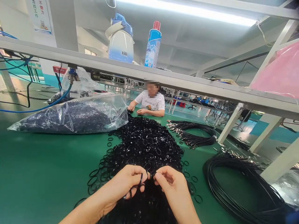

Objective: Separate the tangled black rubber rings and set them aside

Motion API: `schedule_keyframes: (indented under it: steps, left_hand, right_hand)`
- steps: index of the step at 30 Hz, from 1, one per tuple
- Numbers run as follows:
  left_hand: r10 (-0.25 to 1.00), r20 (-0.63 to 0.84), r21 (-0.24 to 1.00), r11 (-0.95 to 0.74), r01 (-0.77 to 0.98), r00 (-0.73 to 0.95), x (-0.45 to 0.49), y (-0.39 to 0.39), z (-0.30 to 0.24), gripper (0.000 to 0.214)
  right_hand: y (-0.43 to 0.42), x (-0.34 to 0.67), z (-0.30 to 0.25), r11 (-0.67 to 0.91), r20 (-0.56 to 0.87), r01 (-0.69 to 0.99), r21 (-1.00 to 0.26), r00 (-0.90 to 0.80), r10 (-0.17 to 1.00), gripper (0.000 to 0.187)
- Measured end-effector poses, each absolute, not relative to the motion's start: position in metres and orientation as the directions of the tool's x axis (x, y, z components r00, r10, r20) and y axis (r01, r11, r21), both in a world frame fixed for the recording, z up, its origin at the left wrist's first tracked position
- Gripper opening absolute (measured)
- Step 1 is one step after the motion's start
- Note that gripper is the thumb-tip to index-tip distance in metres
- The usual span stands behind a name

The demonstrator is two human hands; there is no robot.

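Observation:
A large heap of thin black rings [144,140] spreads over the green tabletop, with loose ones scattered along its edges. Above the near part of the heap, my left hand [132,180] is closed, its fingers pinching black rings; some loop around the fingers. Close beside it on the right, my right hand [170,182] is closed too, thumb against the fingertips. A small dark bit shows between the two hands' fingertips, but I cannot make out what the right fingers hold.
A clear plastic bag [77,115] full of dark pieces lies at left. Coiled black cables [215,186] lie at right, with another cable bundle [198,130] behind. A person [153,101] sits across, hands at the heap's far end. A shelf [177,77] overhead carries a jug [121,42] and spray can [153,46].

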State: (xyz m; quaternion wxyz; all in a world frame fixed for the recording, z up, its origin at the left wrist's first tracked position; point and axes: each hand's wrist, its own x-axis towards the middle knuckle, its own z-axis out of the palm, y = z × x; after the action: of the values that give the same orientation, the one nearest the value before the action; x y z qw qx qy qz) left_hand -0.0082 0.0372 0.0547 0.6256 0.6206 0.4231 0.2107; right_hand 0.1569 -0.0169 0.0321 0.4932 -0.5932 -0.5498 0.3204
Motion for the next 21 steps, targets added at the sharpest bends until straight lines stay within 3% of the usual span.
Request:
schedule_keyframes:
  steps: [4, 11, 16, 21]
  left_hand:
    - [0.864, -0.249, 0.942, 0.11, 0.318, 0.439, -0.009, 0.039, 0.057, 0.025]
    - [0.817, -0.193, 0.962, 0.05, 0.267, 0.544, -0.008, 0.034, 0.057, 0.03]
    - [0.842, -0.199, 0.958, 0.06, 0.28, 0.502, -0.004, 0.032, 0.044, 0.03]
    - [0.865, -0.173, 0.978, 0.093, 0.187, 0.472, -0.003, 0.04, 0.04, 0.025]
  right_hand:
    - [-0.013, 0.16, 0.03, 0.095, 0.18, 0.351, -0.932, 0.217, 0.96, 0.006]
    - [-0.012, 0.159, 0.03, 0.103, 0.162, 0.299, -0.949, 0.179, 0.97, 0.002]
    - [-0.016, 0.154, 0.032, 0.139, 0.158, 0.199, -0.97, 0.081, 0.984, 0.007]
    - [-0.018, 0.158, 0.033, 0.125, 0.249, 0.51, -0.851, 0.183, 0.951, 0.017]
